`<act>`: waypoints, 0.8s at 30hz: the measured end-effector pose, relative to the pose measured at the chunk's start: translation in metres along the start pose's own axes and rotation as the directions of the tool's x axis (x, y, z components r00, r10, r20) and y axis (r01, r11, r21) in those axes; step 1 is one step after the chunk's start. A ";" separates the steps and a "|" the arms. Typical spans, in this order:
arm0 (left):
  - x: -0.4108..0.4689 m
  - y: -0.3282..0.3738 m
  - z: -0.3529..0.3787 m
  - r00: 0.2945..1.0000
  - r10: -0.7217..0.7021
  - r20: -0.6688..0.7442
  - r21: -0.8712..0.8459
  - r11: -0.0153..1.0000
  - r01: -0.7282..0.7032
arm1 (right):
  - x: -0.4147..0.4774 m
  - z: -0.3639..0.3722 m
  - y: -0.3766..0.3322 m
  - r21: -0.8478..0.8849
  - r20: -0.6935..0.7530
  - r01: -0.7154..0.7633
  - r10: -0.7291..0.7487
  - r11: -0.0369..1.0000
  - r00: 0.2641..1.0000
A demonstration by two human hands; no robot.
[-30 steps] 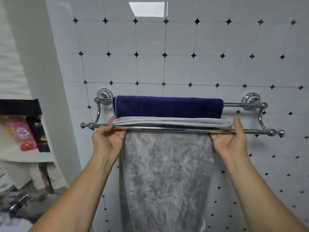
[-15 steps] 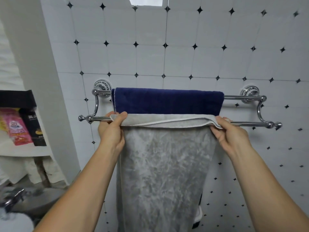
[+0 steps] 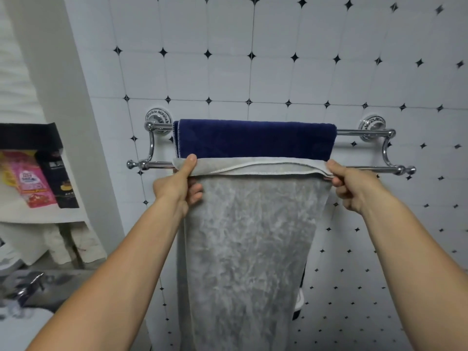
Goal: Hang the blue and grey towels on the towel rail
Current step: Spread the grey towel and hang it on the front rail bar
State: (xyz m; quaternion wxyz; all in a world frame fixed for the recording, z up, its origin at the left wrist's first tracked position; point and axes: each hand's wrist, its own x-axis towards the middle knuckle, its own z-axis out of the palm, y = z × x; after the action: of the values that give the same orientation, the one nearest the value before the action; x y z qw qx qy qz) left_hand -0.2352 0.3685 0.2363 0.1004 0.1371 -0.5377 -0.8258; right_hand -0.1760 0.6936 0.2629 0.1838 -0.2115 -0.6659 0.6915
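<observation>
Blue towel [image 3: 255,138] looks sorted: it's folded over the back bar [image 3: 359,133], just above both thumbs. Grey towel [image 3: 248,236] is draped on the front bar [image 3: 364,169]. Its long side hangs down below the fingers, and a short hemmed flap lies across the top between the two hands.

Left hand [image 3: 177,188] has its thumb laid up over the flap's left corner, with the fingers curled in underneath, pinching the cloth. Right hand [image 3: 354,186] grips the right corner, fingers curled round the edge. Can't really make out its thumb.

So I'd say this is the last step, squaring up the grey one. The hem dips a bit in the middle and sits higher near the fingers. The next move probably wants a gentle, even tug from both corners to level it, then letting go. Pull harder on one side and it'll likely end up crooked. With that much cloth hanging below the fingers, my guess is it could slide off if the flap gets any shorter.
</observation>
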 end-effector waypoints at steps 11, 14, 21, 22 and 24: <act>-0.005 -0.036 -0.048 0.967 0.127 0.219 0.145 0.976 -0.161 | -0.017 -0.024 0.090 -0.011 0.113 0.128 -0.126 0.992 0.986; -0.001 -0.078 -0.091 0.958 0.087 0.274 0.284 0.944 -0.167 | -0.027 -0.036 0.149 -0.065 0.149 0.114 -0.104 0.991 0.983; 0.010 -0.150 -0.160 0.917 -0.114 0.381 0.565 0.815 -0.133 | -0.036 -0.051 0.247 -0.216 0.235 -0.052 0.104 0.975 0.966; 0.011 -0.156 -0.163 0.911 -0.141 0.388 0.588 0.799 -0.126 | -0.036 -0.051 0.254 -0.232 0.239 -0.064 0.121 0.971 0.963; 0.011 -0.164 -0.166 0.893 -0.197 0.404 0.618 0.779 -0.108 | -0.035 -0.052 0.261 -0.281 0.249 -0.065 0.138 0.958 0.959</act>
State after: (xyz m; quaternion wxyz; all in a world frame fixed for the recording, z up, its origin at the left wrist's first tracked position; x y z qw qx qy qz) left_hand -0.1928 0.2879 0.0214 -0.0976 -0.0181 -0.7854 -0.6110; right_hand -0.1115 0.7063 0.0023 0.0261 -0.1737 -0.7606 0.6250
